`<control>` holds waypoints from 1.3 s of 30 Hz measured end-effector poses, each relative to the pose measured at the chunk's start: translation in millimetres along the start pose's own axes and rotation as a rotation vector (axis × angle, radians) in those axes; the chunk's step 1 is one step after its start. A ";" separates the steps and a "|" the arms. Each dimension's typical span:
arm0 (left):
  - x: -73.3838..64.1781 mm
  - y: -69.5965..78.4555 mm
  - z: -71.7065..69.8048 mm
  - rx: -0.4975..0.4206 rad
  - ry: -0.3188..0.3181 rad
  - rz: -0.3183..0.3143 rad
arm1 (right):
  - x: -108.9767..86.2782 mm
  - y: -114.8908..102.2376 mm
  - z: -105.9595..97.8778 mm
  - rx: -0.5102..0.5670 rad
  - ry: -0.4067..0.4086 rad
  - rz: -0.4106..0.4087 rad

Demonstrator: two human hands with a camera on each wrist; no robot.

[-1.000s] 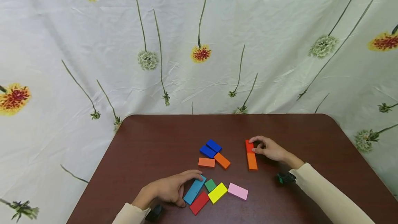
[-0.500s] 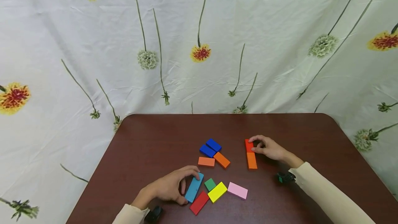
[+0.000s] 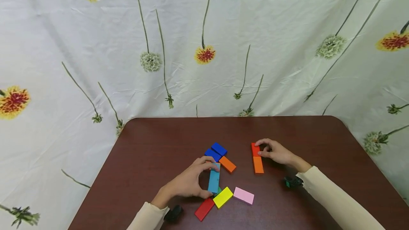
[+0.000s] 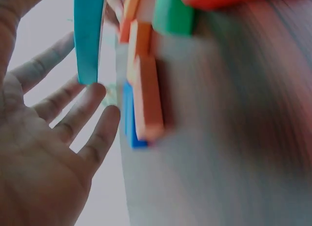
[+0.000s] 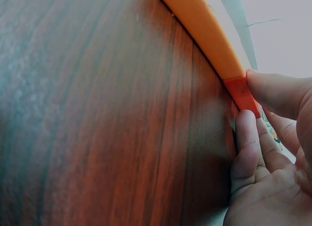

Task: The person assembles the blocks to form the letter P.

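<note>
In the head view my left hand (image 3: 186, 180) grips a light blue block (image 3: 214, 178) lengthwise, thumb at its near end and fingertips at its far end. In the left wrist view that block (image 4: 88, 41) is up off the table. It overlaps a small green block (image 3: 218, 190) and an orange block, mostly hidden, in the head view. Over to the right, my right hand (image 3: 279, 153) pinches a red block (image 3: 255, 149) lying flat on the table. An orange block (image 3: 258, 165) meets the red one end to end; in the right wrist view the thumb is right at their joint.
Two dark blue blocks (image 3: 219, 148) and a tilted orange block (image 3: 228, 164) lie beyond the left hand. Nearer are a darker red block (image 3: 204, 209), a yellow block (image 3: 223, 197) and a pink block (image 3: 244, 196). The brown table (image 3: 153, 144) ends at a flowered cloth (image 3: 179, 81).
The left hand has lifted the light blue block from beside the darker red one and carried it right and away, over the green block. The right hand stays on the red block.
</note>
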State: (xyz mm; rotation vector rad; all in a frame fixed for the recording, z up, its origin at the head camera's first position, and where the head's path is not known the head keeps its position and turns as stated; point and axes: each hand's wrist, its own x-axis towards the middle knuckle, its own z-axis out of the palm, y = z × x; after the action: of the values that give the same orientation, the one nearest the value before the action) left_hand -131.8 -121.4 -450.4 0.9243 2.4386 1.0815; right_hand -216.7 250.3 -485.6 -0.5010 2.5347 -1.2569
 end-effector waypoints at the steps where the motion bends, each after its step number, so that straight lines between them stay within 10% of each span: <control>1: 4.6 3.5 2.6 0.004 0.008 0.008 | -0.2 0.1 0.1 0.000 0.001 0.000; 21: 82.7 46.8 79.8 0.201 -0.031 0.133 | -1.7 -1.0 -0.4 0.018 -0.017 -0.017; 39: 88.3 52.9 106.7 0.278 -0.021 0.087 | -2.1 -0.4 -0.3 0.016 -0.013 -0.023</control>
State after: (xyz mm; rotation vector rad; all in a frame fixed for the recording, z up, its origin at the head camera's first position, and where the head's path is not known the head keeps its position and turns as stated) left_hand -119.5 22.6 -483.9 1.1284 2.5957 0.7648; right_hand -214.9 251.2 -484.9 -0.5345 2.5133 -1.2766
